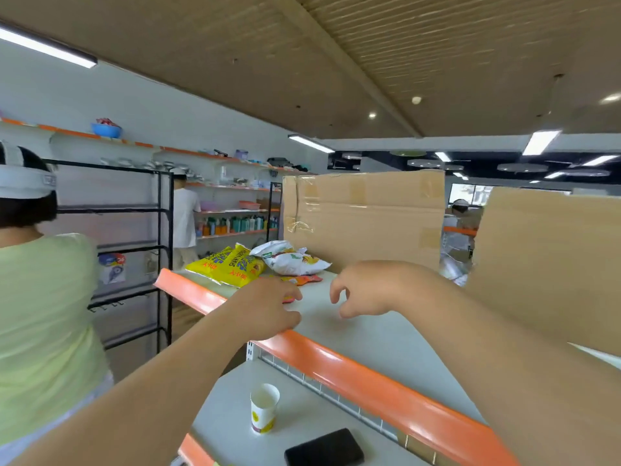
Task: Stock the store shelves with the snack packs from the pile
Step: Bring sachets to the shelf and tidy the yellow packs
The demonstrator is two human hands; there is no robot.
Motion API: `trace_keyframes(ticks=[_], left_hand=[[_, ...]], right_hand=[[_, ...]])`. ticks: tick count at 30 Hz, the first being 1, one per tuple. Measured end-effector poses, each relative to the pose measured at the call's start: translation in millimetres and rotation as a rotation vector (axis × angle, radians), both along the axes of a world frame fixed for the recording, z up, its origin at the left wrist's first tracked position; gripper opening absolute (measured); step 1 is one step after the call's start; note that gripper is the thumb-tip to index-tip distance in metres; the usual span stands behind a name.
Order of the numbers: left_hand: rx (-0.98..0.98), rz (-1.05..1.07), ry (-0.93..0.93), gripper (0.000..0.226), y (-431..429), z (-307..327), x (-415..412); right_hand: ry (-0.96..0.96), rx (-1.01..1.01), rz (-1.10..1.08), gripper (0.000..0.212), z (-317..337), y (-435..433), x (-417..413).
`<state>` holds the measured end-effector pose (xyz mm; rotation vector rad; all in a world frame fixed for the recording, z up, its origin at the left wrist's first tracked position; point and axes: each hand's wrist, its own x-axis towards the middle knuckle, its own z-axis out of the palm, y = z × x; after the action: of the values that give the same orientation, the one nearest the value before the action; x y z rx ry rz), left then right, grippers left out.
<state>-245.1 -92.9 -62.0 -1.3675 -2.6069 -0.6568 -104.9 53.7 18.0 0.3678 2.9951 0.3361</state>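
Snack packs (pixel 255 264) heaped at shelf's (pixel 386 344) far left end, beside cardboard box (pixel 363 216). Your left grip (pixel 268 307) lies on front edge, fingers at small orange packs (pixel 304 280), likely picking next; hold unclear. Right grip (pixel 363 290) hovers mid-shelf, loosely curled, empty.

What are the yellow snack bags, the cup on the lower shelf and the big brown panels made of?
The yellow snack bags: likely plastic film, glossy and crinkled with highlights. The cup: seemingly paper, matte white with a rolled rim and printed band. The brown panels: cardboard by the look, matte, patched with tape.
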Motion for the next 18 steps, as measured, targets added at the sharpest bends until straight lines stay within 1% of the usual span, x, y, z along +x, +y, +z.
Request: trace_keyframes(ticks=[3, 4, 6, 8, 10, 12, 13, 15, 17, 18], left_hand=[[0.074, -0.053, 0.0, 0.025, 1, -11, -15], [0.108, -0.059, 0.002, 0.026, 2, -16, -17], [0.15, -0.069, 0.099, 0.039, 4, -29, -22], [0.233, -0.119, 0.168, 0.046, 3, -40, -25], [0.316, -0.203, 0.094, 0.04, -5, -41, -24], [0.363, -0.263, -0.038, 0.024, -15, -38, -24], [0.385, -0.289, -0.107, 0.021, -19, -37, -24], [0.432, -0.334, -0.209, 0.021, -23, -37, -26], [0.471, -0.326, -0.217, 0.02, -24, -40, -28], [0.483, -0.307, -0.162, 0.019, -24, -42, -28]], right_hand=[[-0.032, 0.001, -0.003, 0.038, -9, -8, -31], [-0.039, -0.001, -0.006, 0.037, -11, -10, -39], [-0.046, -0.01, -0.005, 0.036, -13, -13, -54], [-0.039, -0.037, -0.002, 0.033, -13, -16, -66], [-0.009, -0.071, 0.004, 0.029, -16, -18, -78], [0.018, -0.072, 0.018, 0.027, -19, -19, -92], [0.036, -0.074, 0.029, 0.027, -21, -18, -100], [0.078, -0.108, 0.06, 0.028, -29, -16, -112], [0.11, -0.203, 0.09, 0.026, -41, -13, -122], [0.121, -0.255, 0.104, 0.022, -46, -10, -126]])
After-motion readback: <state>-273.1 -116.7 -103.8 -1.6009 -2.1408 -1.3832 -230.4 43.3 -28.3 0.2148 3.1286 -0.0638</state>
